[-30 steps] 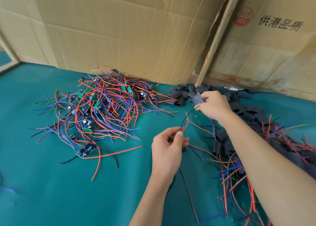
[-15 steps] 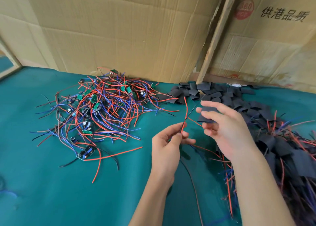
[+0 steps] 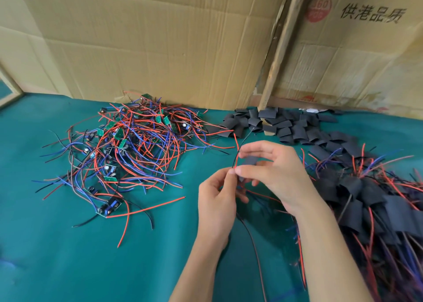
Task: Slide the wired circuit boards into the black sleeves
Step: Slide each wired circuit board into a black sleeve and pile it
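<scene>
My left hand (image 3: 217, 201) pinches a red and a black wire (image 3: 237, 151) that stick up from its fingertips; the board they belong to is hidden behind the hands. My right hand (image 3: 274, 173) holds a black sleeve (image 3: 250, 160) between thumb and fingers, right beside the wires, thumb tip touching the left fingertips. A tangle of wired circuit boards (image 3: 128, 150) lies to the left on the green table. Empty black sleeves (image 3: 290, 127) are heaped at the back right. Sleeved boards (image 3: 370, 201) with wires pile up on the right.
Cardboard sheets (image 3: 160, 45) and a wooden slat (image 3: 281, 45) stand as a wall along the table's back edge. One loose board with blue parts (image 3: 109, 206) lies at the near edge of the tangle. Green table surface (image 3: 68, 256) shows in front left.
My right hand took a sleeve from the back heap and carried it down and left to my left hand. The hands now meet at the wire ends. The left hand stayed nearly still.
</scene>
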